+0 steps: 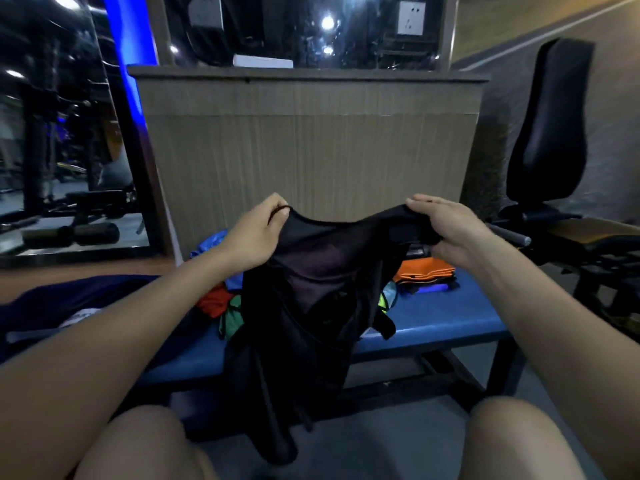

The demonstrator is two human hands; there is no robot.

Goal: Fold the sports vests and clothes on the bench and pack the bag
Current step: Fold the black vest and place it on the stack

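Note:
A black mesh sports vest [311, 299] hangs in the air over the blue bench [436, 320], its lower part drooping past the bench's front edge. My left hand [256, 233] pinches its top edge on the left. My right hand [446, 226] grips the top edge on the right. Behind the vest lies a loose heap of red, green and blue clothes [221, 303]. A folded orange vest [427, 270] tops a small stack at the bench's right end. A dark blue cloth item [69, 299] lies at the left; whether it is the bag I cannot tell.
A wooden panel wall [311, 150] stands right behind the bench. A black padded gym seat [550, 126] and its frame stand at the right. A mirror [52, 133] at the left reflects gym gear. My knees [145, 445] are at the bottom.

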